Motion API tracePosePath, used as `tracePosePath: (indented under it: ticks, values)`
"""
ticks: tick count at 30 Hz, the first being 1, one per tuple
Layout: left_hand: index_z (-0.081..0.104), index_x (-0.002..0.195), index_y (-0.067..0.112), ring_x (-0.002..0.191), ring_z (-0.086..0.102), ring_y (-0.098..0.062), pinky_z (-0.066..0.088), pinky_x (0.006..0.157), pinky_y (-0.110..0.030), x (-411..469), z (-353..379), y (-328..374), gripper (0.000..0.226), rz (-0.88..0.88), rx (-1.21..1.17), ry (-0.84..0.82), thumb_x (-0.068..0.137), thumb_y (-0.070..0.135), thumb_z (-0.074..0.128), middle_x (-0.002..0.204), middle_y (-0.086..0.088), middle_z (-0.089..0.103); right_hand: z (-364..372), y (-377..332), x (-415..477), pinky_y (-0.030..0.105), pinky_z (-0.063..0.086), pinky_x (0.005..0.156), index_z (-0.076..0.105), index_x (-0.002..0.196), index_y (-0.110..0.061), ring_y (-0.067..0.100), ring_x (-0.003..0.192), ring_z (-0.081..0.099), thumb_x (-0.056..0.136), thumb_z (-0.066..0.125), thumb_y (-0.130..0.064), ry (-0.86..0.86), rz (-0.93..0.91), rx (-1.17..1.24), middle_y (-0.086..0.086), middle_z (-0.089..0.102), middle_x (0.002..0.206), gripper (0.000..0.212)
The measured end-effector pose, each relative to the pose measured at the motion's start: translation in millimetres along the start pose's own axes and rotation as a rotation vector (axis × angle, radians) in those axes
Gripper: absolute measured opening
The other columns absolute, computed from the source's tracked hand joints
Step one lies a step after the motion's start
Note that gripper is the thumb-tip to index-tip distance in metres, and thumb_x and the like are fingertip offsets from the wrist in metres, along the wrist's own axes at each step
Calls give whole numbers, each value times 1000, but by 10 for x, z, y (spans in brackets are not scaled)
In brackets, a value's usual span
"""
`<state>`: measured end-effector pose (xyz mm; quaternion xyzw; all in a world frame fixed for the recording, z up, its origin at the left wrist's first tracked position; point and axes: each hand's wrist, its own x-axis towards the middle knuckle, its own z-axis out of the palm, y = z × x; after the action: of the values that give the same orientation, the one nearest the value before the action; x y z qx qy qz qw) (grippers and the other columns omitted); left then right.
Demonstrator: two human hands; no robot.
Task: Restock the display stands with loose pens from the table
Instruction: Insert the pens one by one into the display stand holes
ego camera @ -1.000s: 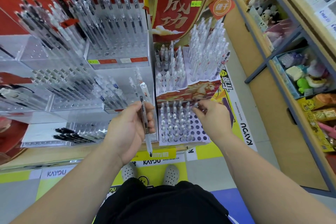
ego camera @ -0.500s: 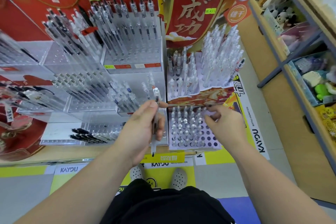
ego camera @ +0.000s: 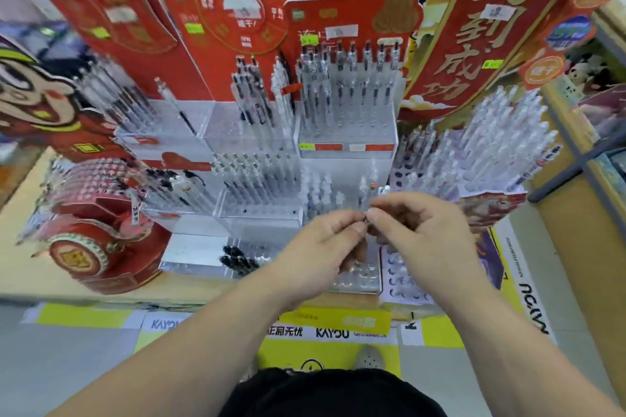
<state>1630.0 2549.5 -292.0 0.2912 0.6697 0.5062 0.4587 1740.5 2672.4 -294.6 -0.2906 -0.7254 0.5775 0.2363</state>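
My left hand and my right hand meet in front of the clear tiered pen stands. Both pinch a clear pen between their fingertips; the fingers hide most of it. Below my right hand sits a white perforated stand with several capped pens in its holes. Clear pens with black grips stand upright in the upper acrylic tier. Several black pens lie in the lowest tray.
Red cardboard displays and a red banner rise behind the stands. A red drum-shaped display stands at the left. A wooden shelf unit is at the right. Yellow floor signage runs along the table's front.
The view has swung left and up. My right hand left the white perforated stand and came to my left hand; both now pinch the pen that the left hand alone held.
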Motion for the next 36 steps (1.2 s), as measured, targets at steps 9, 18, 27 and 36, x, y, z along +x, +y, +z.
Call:
tracePosePath:
  ticks: [9, 18, 27, 36]
  values:
    - [71, 101, 16, 64, 56, -12, 47, 64, -31, -646, -1400, -323, 16, 77, 48, 113, 104, 19, 56, 74, 2, 67, 1436, -376, -43, 25, 50, 57, 74, 86, -18, 15, 65, 64, 87, 78, -10, -104, 56, 28, 2, 73, 74, 9]
    - [72, 96, 21, 69, 63, -10, 54, 72, -33, -1207, -2747, -717, 19, 40, 64, 189, 103, 13, 56, 79, -5, 71, 2813, -743, -157, 22, 56, 61, 71, 93, -12, 15, 73, 74, 91, 70, 2, -59, 135, 204, 2, 76, 77, 15]
    - [75, 100, 21, 81, 66, -4, 49, 74, -18, -1304, -3394, -817, 21, 34, 45, 293, 102, 10, 57, 90, 5, 75, 3478, -791, 146, 36, 61, 76, 74, 93, -31, 22, 83, 74, 91, 73, -2, -195, 49, 143, 2, 77, 88, 29]
    - [71, 96, 29, 89, 68, -9, 52, 72, -26, -1545, -4520, -1311, 14, -90, 220, 816, 98, 18, 64, 90, 11, 73, 4186, -907, 363, 29, 58, 79, 70, 103, -31, 10, 87, 71, 94, 72, -11, -205, -64, 33, -16, 73, 92, 22]
